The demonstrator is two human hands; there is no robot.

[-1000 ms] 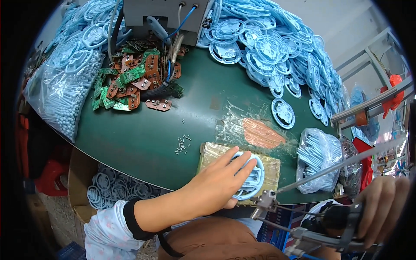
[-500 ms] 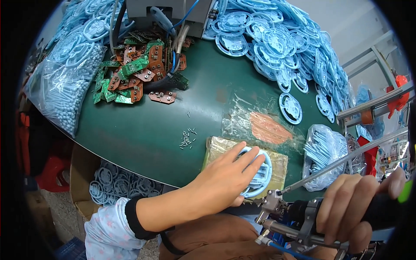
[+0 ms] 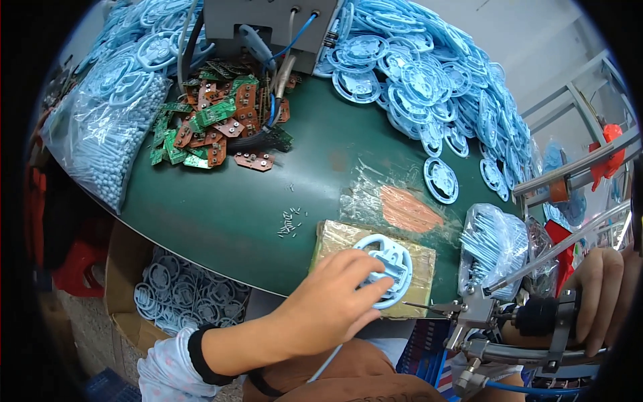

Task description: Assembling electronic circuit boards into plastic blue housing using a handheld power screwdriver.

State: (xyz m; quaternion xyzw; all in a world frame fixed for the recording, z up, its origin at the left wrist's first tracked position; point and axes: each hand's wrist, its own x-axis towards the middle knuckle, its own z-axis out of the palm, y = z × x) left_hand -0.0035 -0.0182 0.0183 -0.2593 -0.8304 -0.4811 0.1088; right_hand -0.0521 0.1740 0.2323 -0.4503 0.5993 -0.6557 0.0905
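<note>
My left hand (image 3: 338, 288) grips the left side of a light blue round plastic part (image 3: 400, 268), fingertips over its inner edge. The part rests on a tape-covered block (image 3: 338, 234) at the table's front edge. From under the same hand a thin light blue stick (image 3: 326, 364) slants down; where its upper end goes is hidden. At the right, my right hand (image 3: 599, 295) is wrapped round the black body of a power screwdriver (image 3: 536, 316) clamped to a metal arm. Its thin bit (image 3: 416, 306) points left, just off the block's right front corner.
Small screws (image 3: 288, 222) lie left of the block. Circuit boards (image 3: 214, 124) are heaped beneath a grey machine (image 3: 268, 13). Blue round parts (image 3: 429, 80) pile at the back right. Bagged sticks stand left (image 3: 110, 141) and right (image 3: 492, 244). A cardboard box (image 3: 127, 295) holds more parts.
My left hand has shifted left from lying over the part to gripping its side, and the stick now shows below it. The screwdriver and my right hand have moved right, away from the part.
</note>
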